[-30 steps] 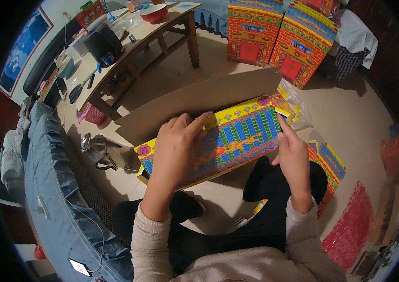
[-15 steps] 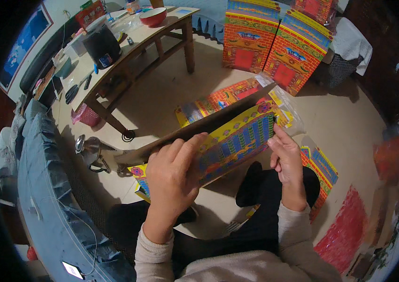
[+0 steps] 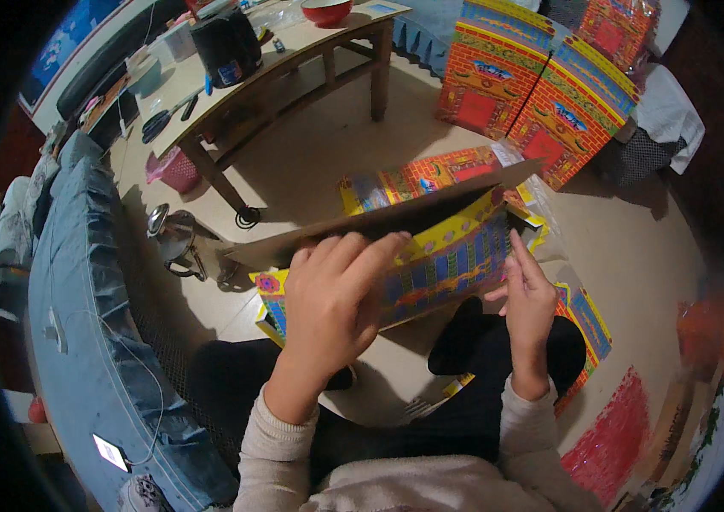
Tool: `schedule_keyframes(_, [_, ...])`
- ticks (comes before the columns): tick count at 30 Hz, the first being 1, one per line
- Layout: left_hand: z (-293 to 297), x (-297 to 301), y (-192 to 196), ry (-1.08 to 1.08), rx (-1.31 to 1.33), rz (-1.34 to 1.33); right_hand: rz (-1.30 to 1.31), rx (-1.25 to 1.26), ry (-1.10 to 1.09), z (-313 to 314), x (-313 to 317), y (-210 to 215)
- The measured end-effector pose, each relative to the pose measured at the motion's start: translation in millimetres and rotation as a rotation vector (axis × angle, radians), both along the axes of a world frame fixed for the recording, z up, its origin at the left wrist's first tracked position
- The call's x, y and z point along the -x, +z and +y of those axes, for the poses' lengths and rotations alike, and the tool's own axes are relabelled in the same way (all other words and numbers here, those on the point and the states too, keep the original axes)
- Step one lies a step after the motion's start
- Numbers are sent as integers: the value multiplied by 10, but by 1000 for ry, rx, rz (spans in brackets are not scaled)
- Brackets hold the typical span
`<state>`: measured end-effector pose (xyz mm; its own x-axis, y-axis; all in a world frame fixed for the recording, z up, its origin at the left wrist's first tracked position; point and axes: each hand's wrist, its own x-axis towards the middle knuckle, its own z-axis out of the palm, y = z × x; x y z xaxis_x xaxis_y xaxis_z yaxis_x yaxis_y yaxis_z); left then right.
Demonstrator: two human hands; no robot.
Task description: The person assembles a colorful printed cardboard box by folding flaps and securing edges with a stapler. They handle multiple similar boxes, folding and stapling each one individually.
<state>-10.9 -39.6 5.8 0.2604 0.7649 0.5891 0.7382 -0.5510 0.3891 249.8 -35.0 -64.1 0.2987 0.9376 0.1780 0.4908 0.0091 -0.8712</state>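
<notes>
A printed cardboard box [image 3: 451,269], yellow along its top edge with blue and green stripes below, stands partly folded in front of my knees. Its plain brown panel [image 3: 319,235] rises behind the printed side. My left hand [image 3: 328,307] grips the top of the printed side, its fingers reaching over the edge and partly hidden. At the box's right end, my right hand [image 3: 530,307] holds the side's edge between thumb and forefinger, the other fingers curled. The right end shows a dark opening beside a small yellow-edged flap [image 3: 528,222].
Brick-patterned boxes [image 3: 494,77] stand at the far right. More printed cardboard [image 3: 413,181] lies on the floor beyond the box. A metal kettle [image 3: 176,239] sits to the left, near a wooden table [image 3: 294,94] and a blue sofa [image 3: 81,299]. Red plastic [image 3: 609,444] lies at the lower right.
The printed side now bows and leans more, and the right-end opening with its flap shows more. My right forefinger has straightened along the edge. The view has shifted, moving the surroundings rightward.
</notes>
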Motion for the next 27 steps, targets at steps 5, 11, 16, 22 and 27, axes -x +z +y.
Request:
schedule_keyframes(5, [140, -1, -67, 59, 19, -6, 280, -43, -22, 26, -27, -107])
schedule_keyframes(11, [279, -34, -147, 50, -37, 70, -432, -588, 134, 48, -21, -287])
schedule_keyframes(16, [492, -13, -274, 5, -83, 103, -782, -545, 453, -22, 161, -113])
schedule_keyframes(22, [616, 53, -440, -84, -84, 118, -897, -381, 575, 126, 262, -57])
schedule_keyframes(27, [433, 211, -649, -9, -67, 264, -928, -323, 565, 181, 322, -33])
